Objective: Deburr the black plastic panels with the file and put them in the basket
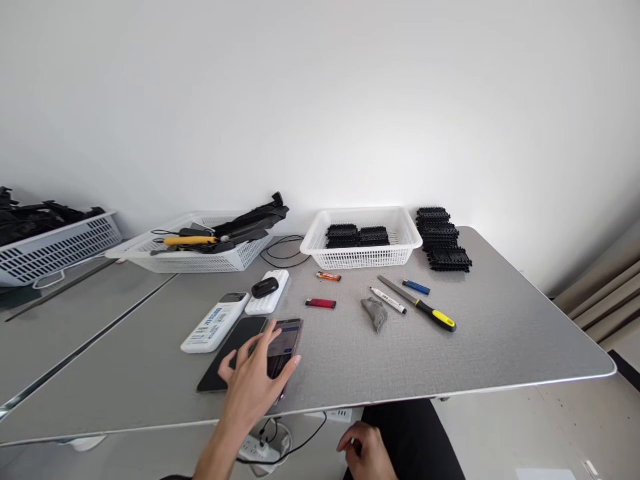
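My left hand (255,370) is over a smartphone (289,333) with a lit screen, near the table's front edge. Its fingers are spread, and the fingertips appear to touch or hover just above the screen. A second dark phone or tablet (220,370) lies flat beside it, partly under my hand. Below the table edge, by my dark-trousered leg, my right hand (369,450) rests with loosely curled fingers and nothing visible in it. Behind the phones lie a white power bank (213,327) and another white power bank (273,307) with a black earbud case (265,287) on top.
Lighters (321,303), a marker (389,301), a file (425,310) and a grey scrap (375,313) lie on the table (480,340). White baskets (360,258) with black parts stand along the wall. Black track-like pieces (447,259) are stacked at right. A power strip (260,452) hangs below.
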`<action>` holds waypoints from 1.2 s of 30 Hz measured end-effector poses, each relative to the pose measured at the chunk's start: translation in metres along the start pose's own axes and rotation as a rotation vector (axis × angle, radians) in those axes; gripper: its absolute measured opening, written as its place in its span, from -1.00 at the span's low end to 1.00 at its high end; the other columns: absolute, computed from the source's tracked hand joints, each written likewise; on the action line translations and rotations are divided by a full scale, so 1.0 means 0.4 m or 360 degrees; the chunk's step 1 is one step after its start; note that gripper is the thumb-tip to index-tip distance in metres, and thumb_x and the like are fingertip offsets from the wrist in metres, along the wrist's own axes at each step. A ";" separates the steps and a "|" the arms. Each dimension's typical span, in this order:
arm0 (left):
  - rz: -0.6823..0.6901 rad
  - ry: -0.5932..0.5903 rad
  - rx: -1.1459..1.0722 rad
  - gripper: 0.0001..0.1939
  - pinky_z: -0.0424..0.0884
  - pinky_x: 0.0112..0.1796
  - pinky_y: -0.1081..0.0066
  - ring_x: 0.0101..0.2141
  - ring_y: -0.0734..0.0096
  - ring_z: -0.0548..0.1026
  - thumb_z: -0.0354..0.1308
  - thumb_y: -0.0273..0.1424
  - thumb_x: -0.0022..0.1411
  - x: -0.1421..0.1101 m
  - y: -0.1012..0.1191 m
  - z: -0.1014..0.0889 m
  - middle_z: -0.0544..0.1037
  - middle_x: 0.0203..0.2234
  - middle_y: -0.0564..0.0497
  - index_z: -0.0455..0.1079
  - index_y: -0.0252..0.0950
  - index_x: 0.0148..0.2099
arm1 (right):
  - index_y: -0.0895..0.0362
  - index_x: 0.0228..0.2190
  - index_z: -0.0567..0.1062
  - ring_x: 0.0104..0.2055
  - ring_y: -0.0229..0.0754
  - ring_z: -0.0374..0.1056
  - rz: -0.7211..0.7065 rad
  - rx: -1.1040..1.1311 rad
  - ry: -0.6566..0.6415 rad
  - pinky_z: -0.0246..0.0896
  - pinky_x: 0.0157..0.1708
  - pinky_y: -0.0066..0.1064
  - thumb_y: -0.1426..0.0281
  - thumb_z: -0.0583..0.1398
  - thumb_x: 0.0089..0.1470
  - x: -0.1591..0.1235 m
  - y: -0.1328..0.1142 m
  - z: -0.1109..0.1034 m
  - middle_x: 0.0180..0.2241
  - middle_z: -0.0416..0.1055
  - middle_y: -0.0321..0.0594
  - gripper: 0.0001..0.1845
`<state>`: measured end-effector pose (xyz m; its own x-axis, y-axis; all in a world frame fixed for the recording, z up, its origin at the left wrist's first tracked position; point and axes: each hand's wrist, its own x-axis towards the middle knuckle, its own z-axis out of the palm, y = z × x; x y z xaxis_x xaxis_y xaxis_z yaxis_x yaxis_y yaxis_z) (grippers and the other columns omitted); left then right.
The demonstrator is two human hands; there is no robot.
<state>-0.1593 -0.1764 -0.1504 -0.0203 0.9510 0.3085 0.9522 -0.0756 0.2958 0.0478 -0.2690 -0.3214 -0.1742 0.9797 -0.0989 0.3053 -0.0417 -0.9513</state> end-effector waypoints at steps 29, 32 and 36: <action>0.0153 0.0169 0.0097 -0.20 -0.10 0.15 -0.04 0.12 -0.01 0.35 -0.01 -0.03 0.24 -0.071 0.013 0.019 0.54 0.03 -0.19 -0.13 -0.25 0.39 | 0.12 -0.45 0.62 -0.38 -0.21 0.41 0.0033 -0.0018 -0.0066 0.20 -0.32 -0.47 0.67 0.04 -0.10 -0.008 -0.025 -0.011 -0.41 0.50 -0.23 -0.61; 0.0087 0.0232 0.0100 -0.22 -0.08 0.15 -0.05 0.13 -0.04 0.33 -0.03 -0.03 0.23 -0.073 0.021 0.015 0.48 0.09 -0.23 -0.09 -0.27 0.38 | 0.12 -0.46 0.62 -0.37 -0.20 0.41 0.0042 -0.0028 -0.0068 0.21 -0.29 -0.46 0.67 0.05 -0.10 -0.008 -0.025 -0.013 -0.42 0.49 -0.24 -0.61; -0.0052 0.0369 0.0049 -0.29 -0.03 0.16 -0.05 0.14 -0.04 0.29 -0.03 -0.04 0.22 -0.086 0.043 0.006 0.44 0.10 -0.24 0.02 -0.25 0.32 | 0.12 -0.46 0.62 -0.36 -0.19 0.42 0.0035 -0.0024 -0.0067 0.22 -0.28 -0.45 0.67 0.05 -0.10 -0.009 -0.025 -0.013 -0.41 0.49 -0.23 -0.61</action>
<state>-0.1415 -0.2097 -0.1583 -0.1174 0.8582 0.4997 0.9587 -0.0334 0.2826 0.0500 -0.2711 -0.3099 -0.2064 0.9695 -0.1321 0.3236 -0.0597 -0.9443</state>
